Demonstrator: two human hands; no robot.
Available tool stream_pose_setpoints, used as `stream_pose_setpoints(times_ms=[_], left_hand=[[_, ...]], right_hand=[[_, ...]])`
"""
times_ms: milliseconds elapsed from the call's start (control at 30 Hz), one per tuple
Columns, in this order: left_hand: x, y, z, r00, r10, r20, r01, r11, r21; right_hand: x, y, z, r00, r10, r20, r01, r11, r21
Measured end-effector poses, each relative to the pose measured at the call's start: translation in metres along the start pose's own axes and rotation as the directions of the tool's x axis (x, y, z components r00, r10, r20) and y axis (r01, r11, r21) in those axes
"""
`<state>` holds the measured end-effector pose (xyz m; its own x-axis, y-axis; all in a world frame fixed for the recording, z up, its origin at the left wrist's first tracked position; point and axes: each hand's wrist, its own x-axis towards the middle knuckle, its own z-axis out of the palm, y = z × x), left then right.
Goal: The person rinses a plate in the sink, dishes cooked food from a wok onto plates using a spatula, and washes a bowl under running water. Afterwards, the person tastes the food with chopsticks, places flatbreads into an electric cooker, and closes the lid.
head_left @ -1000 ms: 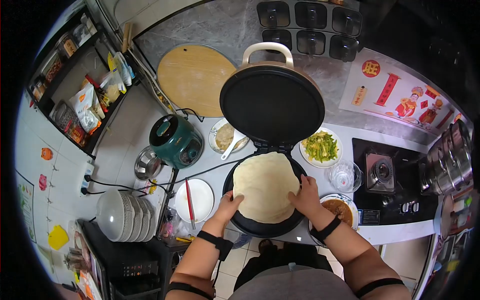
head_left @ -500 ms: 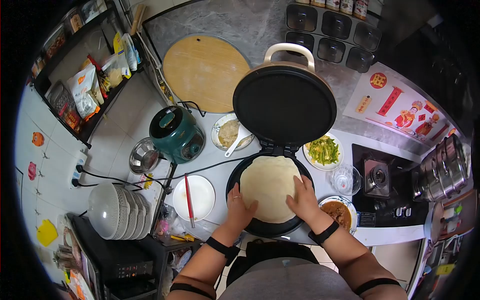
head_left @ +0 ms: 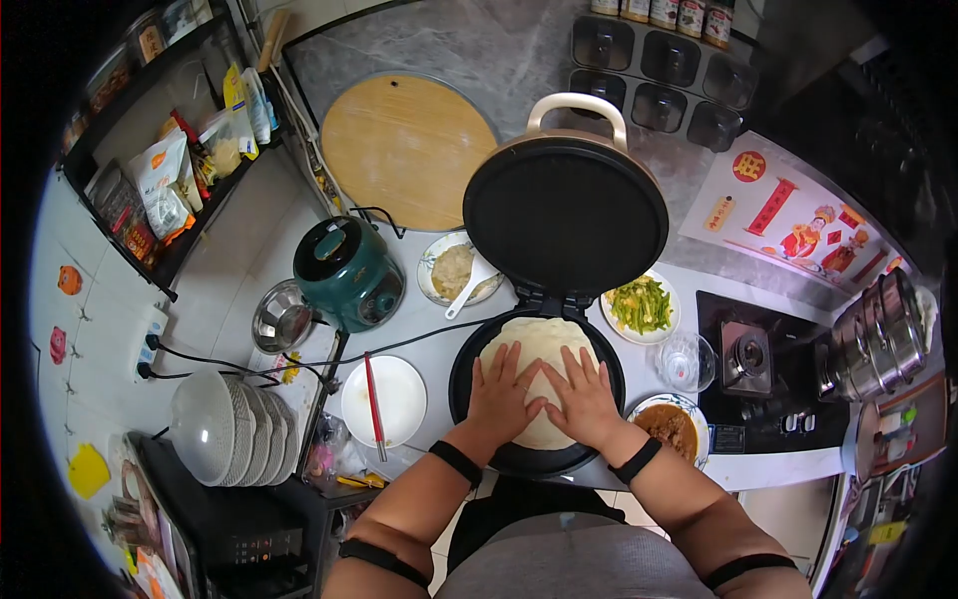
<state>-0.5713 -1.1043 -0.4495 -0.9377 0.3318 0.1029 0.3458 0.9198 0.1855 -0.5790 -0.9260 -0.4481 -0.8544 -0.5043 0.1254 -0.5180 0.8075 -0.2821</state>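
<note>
A round, pale sheet of dough (head_left: 544,334) lies in the black lower plate of an electric griddle (head_left: 547,459). Its lid (head_left: 566,210) stands raised on the hinge behind. My left hand (head_left: 502,396) rests flat on the left half of the dough, fingers spread and pointing away from me. On the right half my right hand (head_left: 582,399) lies flat too, fingers apart. The two thumbs come close together near the middle. Both hands cover part of the dough, and neither grips anything.
Left of the griddle sits a white plate (head_left: 404,404) with red chopsticks (head_left: 373,399). A bowl with a white spoon (head_left: 469,290) and a green rice cooker (head_left: 349,275) stand behind. At right are a plate of green vegetables (head_left: 641,303), a glass bowl (head_left: 686,361), a bowl of brown food (head_left: 671,429) and a stove (head_left: 768,359).
Both hands have moved inward from the dough's left and right edges onto its top and now lie flat there. The whole view has shifted slightly.
</note>
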Motion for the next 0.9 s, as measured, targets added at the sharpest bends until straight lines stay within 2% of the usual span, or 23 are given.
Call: stream_pose_setpoints(times_ms=[600,767,800,833,900], left_hand=[[0.001,0.0,0.006,1.0,-0.002,-0.01,0.002,1.0,0.022],[0.002,0.007,-0.013,1.0,-0.011,-0.023,0.011,1.0,-0.006],[0.001,0.01,-0.022,1.0,-0.01,-0.028,0.01,1.0,-0.005],[0.0,0.013,-0.032,0.998,-0.014,-0.059,0.012,0.999,-0.029],[-0.011,0.018,-0.047,0.996,-0.021,-0.088,0.016,0.998,-0.057]], right_hand=[[-0.002,0.001,0.006,0.999,-0.023,-0.031,0.022,0.999,-0.044],[0.016,-0.001,-0.033,1.0,-0.017,-0.005,0.017,1.0,-0.004],[0.026,0.006,-0.047,0.986,-0.075,-0.146,0.077,0.997,0.008],[0.041,0.01,-0.07,0.932,-0.133,-0.337,0.142,0.99,0.003],[0.078,0.023,-0.113,0.783,-0.196,-0.591,0.22,0.975,-0.033]])
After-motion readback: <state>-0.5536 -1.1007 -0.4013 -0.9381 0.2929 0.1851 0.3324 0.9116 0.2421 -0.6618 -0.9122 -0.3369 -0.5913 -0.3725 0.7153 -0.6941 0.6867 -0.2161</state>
